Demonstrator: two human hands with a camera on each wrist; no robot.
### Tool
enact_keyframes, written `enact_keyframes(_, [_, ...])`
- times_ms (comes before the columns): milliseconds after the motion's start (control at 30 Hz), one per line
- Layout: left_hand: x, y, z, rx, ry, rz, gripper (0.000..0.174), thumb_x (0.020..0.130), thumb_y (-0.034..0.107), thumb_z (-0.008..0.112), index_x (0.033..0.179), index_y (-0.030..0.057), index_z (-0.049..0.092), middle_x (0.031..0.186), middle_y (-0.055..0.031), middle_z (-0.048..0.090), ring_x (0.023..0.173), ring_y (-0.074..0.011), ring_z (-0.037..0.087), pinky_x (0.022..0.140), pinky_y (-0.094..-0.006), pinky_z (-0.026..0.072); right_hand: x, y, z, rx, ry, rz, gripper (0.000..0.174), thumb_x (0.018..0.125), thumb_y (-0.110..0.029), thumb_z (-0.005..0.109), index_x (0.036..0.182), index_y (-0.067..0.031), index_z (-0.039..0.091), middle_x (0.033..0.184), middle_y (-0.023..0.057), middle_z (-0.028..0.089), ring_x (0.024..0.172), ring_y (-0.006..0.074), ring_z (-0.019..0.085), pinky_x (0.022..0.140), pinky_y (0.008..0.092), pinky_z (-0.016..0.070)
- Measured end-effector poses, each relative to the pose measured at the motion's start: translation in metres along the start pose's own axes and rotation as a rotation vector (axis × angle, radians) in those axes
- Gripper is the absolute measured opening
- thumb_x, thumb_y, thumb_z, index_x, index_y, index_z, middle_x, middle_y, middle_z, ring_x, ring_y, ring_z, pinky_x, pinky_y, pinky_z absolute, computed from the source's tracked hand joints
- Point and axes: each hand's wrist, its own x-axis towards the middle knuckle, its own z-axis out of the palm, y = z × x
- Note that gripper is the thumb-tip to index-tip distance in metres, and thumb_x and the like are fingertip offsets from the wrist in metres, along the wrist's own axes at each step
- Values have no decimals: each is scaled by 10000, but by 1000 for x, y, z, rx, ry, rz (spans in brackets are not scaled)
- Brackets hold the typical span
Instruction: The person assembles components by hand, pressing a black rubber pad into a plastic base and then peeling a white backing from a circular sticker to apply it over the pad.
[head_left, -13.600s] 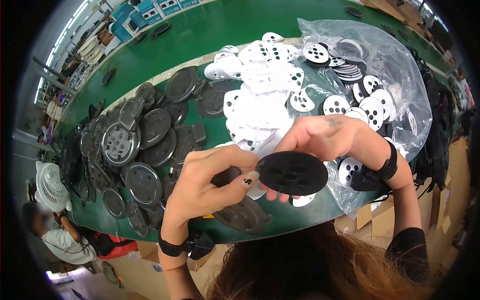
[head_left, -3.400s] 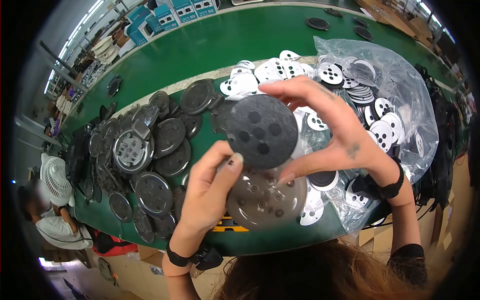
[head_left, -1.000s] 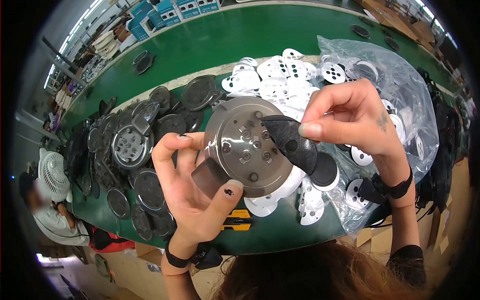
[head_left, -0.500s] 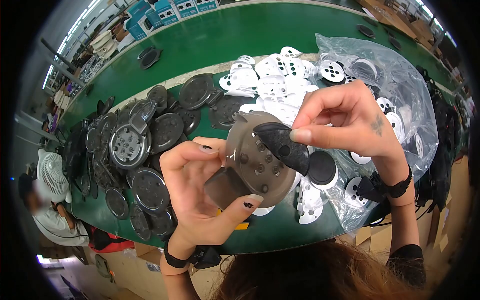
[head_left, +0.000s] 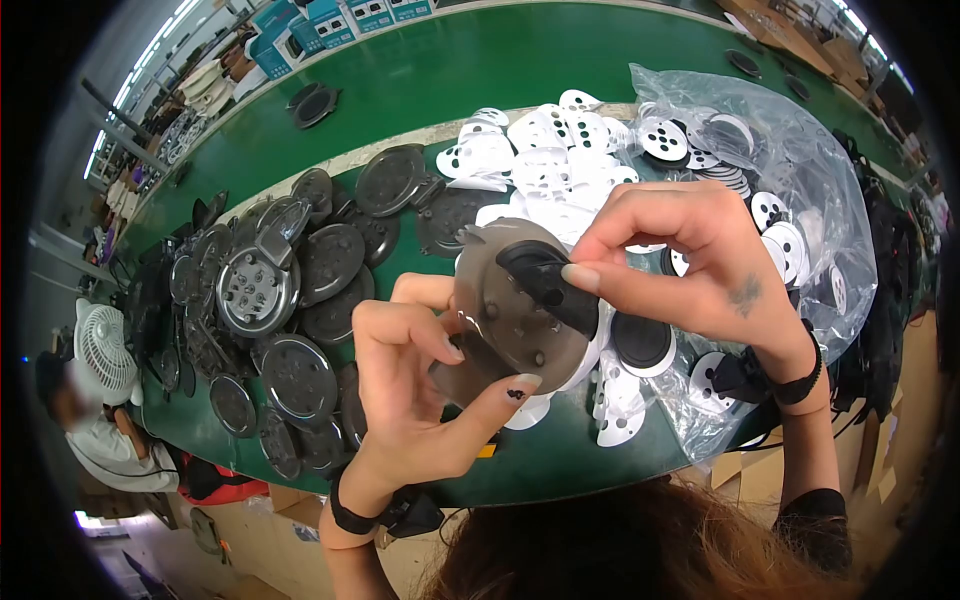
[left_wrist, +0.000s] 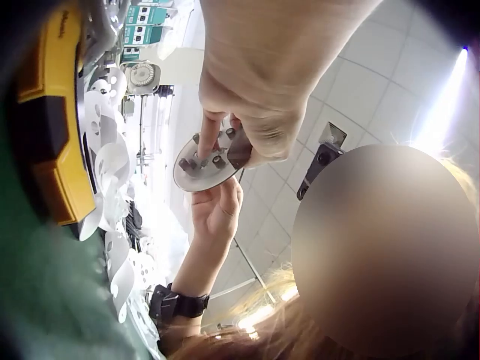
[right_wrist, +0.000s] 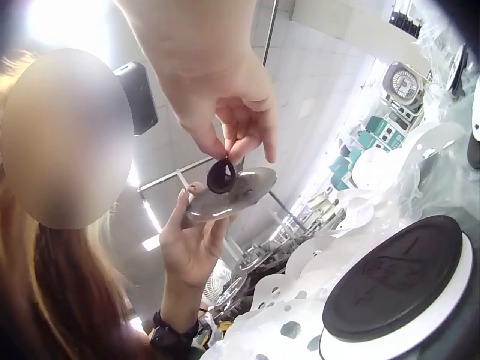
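Observation:
A smoky translucent round cover (head_left: 510,320) is held up over the table by my left hand (head_left: 410,390), its thumb at the lower edge and fingers behind. My right hand (head_left: 690,260) pinches a folded black pad with holes (head_left: 548,285) between thumb and index finger, against the cover's upper right face. In the left wrist view the cover (left_wrist: 206,161) shows small posts, with the left hand (left_wrist: 255,112) around it. The right wrist view has the pad (right_wrist: 221,176) hanging from the right hand's fingertips (right_wrist: 229,154) at the cover (right_wrist: 240,196).
Smoky covers (head_left: 300,380) are heaped on the left of the green table (head_left: 420,75). White perforated sheets (head_left: 550,180) lie in the middle, beside a clear bag (head_left: 810,150) of black-and-white discs. A yellow item (left_wrist: 64,112) lies near the front edge. A person (head_left: 120,455) sits at far left.
Over the last second, the cover has tilted and the pad has moved slightly left with my right hand. Earlier, the pad was flat and unfolded. My left fingers have curled further behind the cover.

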Motion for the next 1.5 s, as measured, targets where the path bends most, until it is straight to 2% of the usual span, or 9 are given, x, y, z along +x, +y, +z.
enact_keyframes(300, [3, -2, 5, 62, 29, -4, 485, 706, -125, 656, 933, 58, 269, 1013, -153, 398, 940, -213, 536, 804, -313, 494, -5, 4, 14, -180, 126, -139, 181, 716, -58, 721, 868, 10, 651, 750, 87, 619, 665, 181, 597, 617, 262, 471])
enact_keyframes(500, [1, -6, 4, 98, 28, 25, 483, 714, -124, 653, 936, 56, 264, 1013, -145, 392, 918, -183, 525, 788, -288, 487, -13, 3, 31, -496, 125, -138, 729, 595, -239, 813, 1219, -20, 505, 1097, 136, 510, 968, 267, 525, 766, 335, 465])
enact_keyframes(633, [2, -5, 0, -52, 97, -47, 421, 757, -117, 582, 953, 73, 261, 1026, -115, 365, 958, -168, 475, 826, -300, 443, -8, 2, 26, -439, 176, -153, 639, 670, -204, 773, 1221, -14, 510, 1020, 124, 535, 898, 234, 546, 765, 324, 473])
enact_keyframes(733, [4, -6, -8, -210, 153, -81, 395, 768, -108, 521, 986, 97, 264, 1025, -84, 348, 1001, -163, 421, 884, -333, 385, 0, 0, 11, 29, 86, 80, 418, 846, -122, 599, 1235, -4, 505, 913, 66, 584, 788, 105, 580, 660, 231, 486])
enact_keyframes(800, [6, 1, -6, -418, 219, -274, 404, 762, -100, 527, 999, 102, 268, 1024, -81, 344, 991, -153, 416, 880, -323, 374, 4, -1, 9, 435, 62, 316, 391, 835, -198, 652, 1082, 89, 553, 756, 54, 599, 604, 95, 575, 541, 215, 467])
enact_keyframes(900, [4, -6, -3, -318, 202, -237, 439, 746, -103, 561, 1000, 104, 269, 985, -67, 358, 940, -136, 435, 850, -280, 387, 7, 2, 9, 567, -85, 431, 315, 830, -177, 655, 998, 77, 575, 743, 29, 610, 562, 71, 567, 529, 189, 465])
enact_keyframes(1233, [3, -7, -7, -301, 114, -263, 462, 736, -120, 565, 980, 120, 254, 916, -42, 352, 846, -97, 406, 787, -241, 371, 6, 1, 3, 630, -208, 491, 204, 786, -139, 693, 823, 24, 575, 683, 50, 617, 554, 88, 595, 509, 182, 472])
enact_keyframes(1333, [3, -7, -5, -338, 102, -289, 474, 736, -121, 551, 1013, 120, 252, 977, -63, 350, 931, -121, 406, 823, -247, 357, 9, 7, 0, 598, -214, 496, 197, 777, -134, 698, 810, 21, 580, 654, 45, 609, 525, 88, 588, 488, 190, 473])
enact_keyframes(1500, [6, -16, -11, -286, 260, -263, 554, 747, -112, 486, 1207, 111, 274, 1199, -102, 352, 1129, -249, 418, 940, -379, 388, 37, 50, -35, 507, -103, 500, 193, 816, -171, 652, 799, 6, 578, 656, 30, 592, 473, 66, 562, 438, 162, 464])
